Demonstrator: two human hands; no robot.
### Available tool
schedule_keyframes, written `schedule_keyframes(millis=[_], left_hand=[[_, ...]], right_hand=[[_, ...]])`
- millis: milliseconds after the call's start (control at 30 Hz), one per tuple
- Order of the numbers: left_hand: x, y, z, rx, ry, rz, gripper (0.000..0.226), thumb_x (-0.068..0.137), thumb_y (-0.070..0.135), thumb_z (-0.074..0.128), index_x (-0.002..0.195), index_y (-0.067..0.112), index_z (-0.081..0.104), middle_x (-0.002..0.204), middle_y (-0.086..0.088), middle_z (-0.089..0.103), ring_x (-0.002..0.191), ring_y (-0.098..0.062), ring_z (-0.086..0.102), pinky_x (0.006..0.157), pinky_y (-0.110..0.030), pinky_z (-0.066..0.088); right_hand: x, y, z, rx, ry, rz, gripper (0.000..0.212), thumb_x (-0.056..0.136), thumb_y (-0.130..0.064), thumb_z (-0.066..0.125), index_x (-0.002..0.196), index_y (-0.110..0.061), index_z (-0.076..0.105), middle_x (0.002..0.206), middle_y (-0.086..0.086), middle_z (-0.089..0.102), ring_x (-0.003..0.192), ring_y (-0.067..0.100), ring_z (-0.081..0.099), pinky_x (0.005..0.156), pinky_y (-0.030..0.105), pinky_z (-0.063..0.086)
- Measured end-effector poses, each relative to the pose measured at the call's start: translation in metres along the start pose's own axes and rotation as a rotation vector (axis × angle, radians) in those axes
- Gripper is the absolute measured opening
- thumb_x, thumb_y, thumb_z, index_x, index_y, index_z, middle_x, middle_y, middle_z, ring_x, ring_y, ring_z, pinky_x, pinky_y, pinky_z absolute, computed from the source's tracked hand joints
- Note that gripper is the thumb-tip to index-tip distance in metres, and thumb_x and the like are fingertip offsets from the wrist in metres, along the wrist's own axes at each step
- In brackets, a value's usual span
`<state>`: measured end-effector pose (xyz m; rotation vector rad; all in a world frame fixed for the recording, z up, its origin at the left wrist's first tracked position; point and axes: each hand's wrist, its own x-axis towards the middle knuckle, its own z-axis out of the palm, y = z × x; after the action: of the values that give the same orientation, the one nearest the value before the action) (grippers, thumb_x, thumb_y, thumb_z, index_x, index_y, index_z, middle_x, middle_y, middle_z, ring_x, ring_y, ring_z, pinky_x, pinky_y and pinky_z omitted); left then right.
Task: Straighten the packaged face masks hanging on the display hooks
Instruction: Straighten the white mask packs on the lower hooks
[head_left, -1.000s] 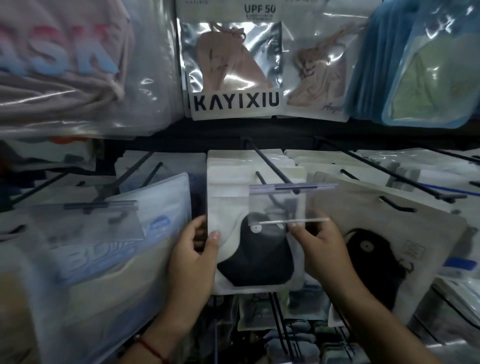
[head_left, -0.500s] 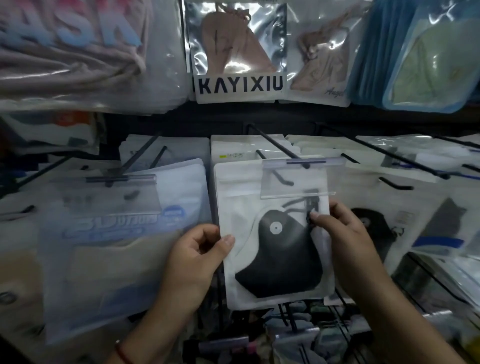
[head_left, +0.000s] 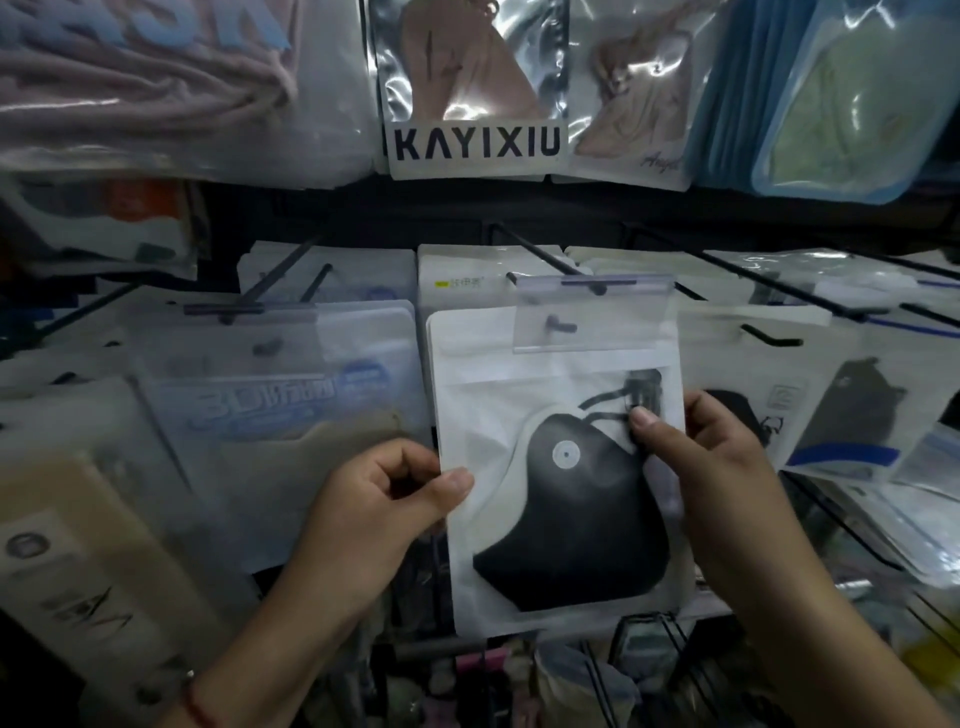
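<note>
A white packet with a black face mask (head_left: 561, 525) hangs at the front of the middle display hook (head_left: 540, 254), behind a clear price tag holder (head_left: 592, 312). My left hand (head_left: 374, 509) pinches the packet's left edge, thumb on its front. My right hand (head_left: 711, 483) grips the right edge, thumb pressed on the front near the mask's straps. More white packets (head_left: 467, 270) hang behind it on the same hook. The packet hangs nearly upright.
Blue-printed mask packets (head_left: 270, 415) hang on the left hook, black-mask packets (head_left: 769, 389) on the right hooks. Above hang a KAYIXIU packet (head_left: 472, 88), a pink bundle (head_left: 145, 78) and blue pouches (head_left: 841, 98). Black hook rods (head_left: 779, 280) stick out toward me.
The front packet has come down and forward on the hook and now hangs flatter. My right hand slid from the price tag down to the packet's right edge; my left hand kept its pinch.
</note>
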<state>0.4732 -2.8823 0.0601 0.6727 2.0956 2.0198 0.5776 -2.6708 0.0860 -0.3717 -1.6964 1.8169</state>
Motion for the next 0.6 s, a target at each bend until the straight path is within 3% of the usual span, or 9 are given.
schedule_keyframes(millis=[133, 233, 333, 600], left_hand=[[-0.004, -0.003, -0.002, -0.016, -0.066, -0.030, 0.030, 0.065, 0.035, 0.091, 0.072, 0.014, 0.070, 0.077, -0.018, 0.070, 0.066, -0.015, 0.063, 0.065, -0.027, 0.052], [-0.006, -0.003, -0.002, -0.068, -0.107, -0.037, 0.023, 0.066, 0.027, 0.087, 0.071, 0.011, 0.070, 0.077, -0.012, 0.072, 0.069, -0.017, 0.065, 0.066, -0.026, 0.054], [-0.006, -0.002, -0.004, -0.069, -0.146, -0.020, 0.034, 0.067, 0.032, 0.092, 0.073, 0.008, 0.069, 0.077, -0.009, 0.074, 0.070, -0.016, 0.068, 0.066, -0.022, 0.054], [-0.010, 0.000, 0.004, -0.102, -0.293, -0.034, 0.016, 0.068, 0.021, 0.080, 0.083, 0.026, 0.080, 0.093, 0.002, 0.078, 0.087, -0.010, 0.074, 0.071, -0.016, 0.054]], right_hand=[[-0.011, -0.003, -0.005, -0.021, -0.007, -0.039, 0.011, 0.090, -0.016, 0.062, 0.099, -0.014, 0.068, 0.098, 0.010, 0.074, 0.092, 0.026, 0.072, 0.076, 0.036, 0.052], [-0.019, -0.008, -0.009, -0.048, -0.009, -0.067, 0.011, 0.090, -0.018, 0.062, 0.099, -0.015, 0.069, 0.097, 0.010, 0.074, 0.091, 0.026, 0.072, 0.077, 0.037, 0.053], [-0.025, -0.012, -0.011, -0.053, 0.000, -0.110, 0.012, 0.087, -0.019, 0.063, 0.097, -0.015, 0.069, 0.096, 0.010, 0.074, 0.090, 0.026, 0.072, 0.075, 0.035, 0.055], [-0.034, -0.015, -0.021, -0.124, -0.025, -0.159, 0.020, 0.085, -0.021, 0.060, 0.102, -0.014, 0.069, 0.095, 0.008, 0.075, 0.090, 0.022, 0.072, 0.078, 0.029, 0.058]])
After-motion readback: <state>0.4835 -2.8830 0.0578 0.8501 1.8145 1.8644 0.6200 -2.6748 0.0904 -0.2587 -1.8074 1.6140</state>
